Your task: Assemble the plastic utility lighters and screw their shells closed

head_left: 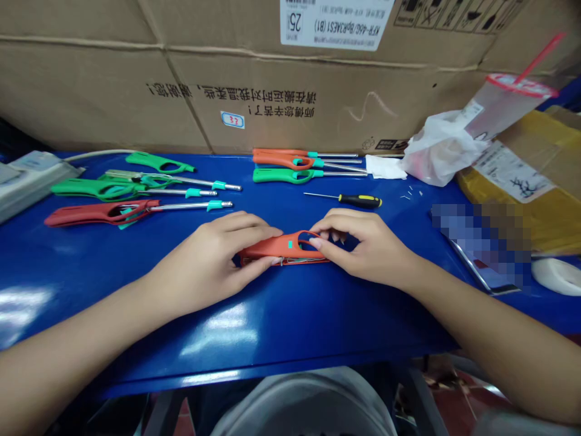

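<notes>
An orange lighter casing point(275, 244) lies on the blue table between my hands, its two shells slightly apart along the near side, where thin metal parts and a wire show. My left hand point(222, 251) grips the rear end, thumb on the near edge and fingers over the top. With thumb and fingers my right hand point(358, 242) pinches the front end by the oval trigger opening. A small teal patch shows on the casing's upper face. Beyond my right hand lies a screwdriver point(361, 200) with a black and yellow handle.
Green lighters point(97, 188) and a red lighter point(102, 213) lie at the left, near a white power strip point(27, 181). Orange lighters point(281, 158) and a green lighter point(284, 175) lie against the cardboard box point(204, 97). A phone point(481, 254), tape roll point(557, 275) and cup point(503, 109) are right.
</notes>
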`<state>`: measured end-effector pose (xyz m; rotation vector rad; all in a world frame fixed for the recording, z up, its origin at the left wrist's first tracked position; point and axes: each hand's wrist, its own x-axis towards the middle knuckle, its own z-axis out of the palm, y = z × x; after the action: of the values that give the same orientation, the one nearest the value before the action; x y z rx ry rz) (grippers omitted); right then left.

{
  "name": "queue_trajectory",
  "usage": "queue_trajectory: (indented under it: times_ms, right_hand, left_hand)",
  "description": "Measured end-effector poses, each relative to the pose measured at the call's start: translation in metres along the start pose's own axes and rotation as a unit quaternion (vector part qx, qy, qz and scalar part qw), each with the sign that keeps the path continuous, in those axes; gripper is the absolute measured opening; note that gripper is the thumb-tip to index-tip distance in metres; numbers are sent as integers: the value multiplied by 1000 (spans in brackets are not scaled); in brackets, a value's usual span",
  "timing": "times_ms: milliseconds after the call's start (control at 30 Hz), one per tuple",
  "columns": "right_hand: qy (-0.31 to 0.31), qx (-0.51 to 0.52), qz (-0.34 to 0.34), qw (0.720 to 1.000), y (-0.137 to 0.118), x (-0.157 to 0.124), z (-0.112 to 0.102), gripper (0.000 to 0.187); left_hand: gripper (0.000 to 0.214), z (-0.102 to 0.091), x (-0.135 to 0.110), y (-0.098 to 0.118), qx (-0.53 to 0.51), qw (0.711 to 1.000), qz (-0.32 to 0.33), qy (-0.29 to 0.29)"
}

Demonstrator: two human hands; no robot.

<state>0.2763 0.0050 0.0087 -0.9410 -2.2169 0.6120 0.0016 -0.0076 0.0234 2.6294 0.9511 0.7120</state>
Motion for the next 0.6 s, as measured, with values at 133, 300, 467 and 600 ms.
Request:
queue_trajectory:
  times_ms: [133,300,467,600]
  right_hand:
    - [-80,-19,-48,995,3,1,-8,20]
    - [-113,-29,-37,992,3,-1,-10,25]
    - [-133,-40,-16,990,5,-2,-8,27]
    - [-144,-43,-6,989,6,-2,-8,27]
  left_hand:
    - [23,-4,1,-1,-6,999,-26,-32]
    - [21,-1,-2,-5,-28,997,-59,-47]
    - [24,7,-4,-10,-39,997,-56,-48]
    - [25,9,-4,-11,-42,997,-49,-53]
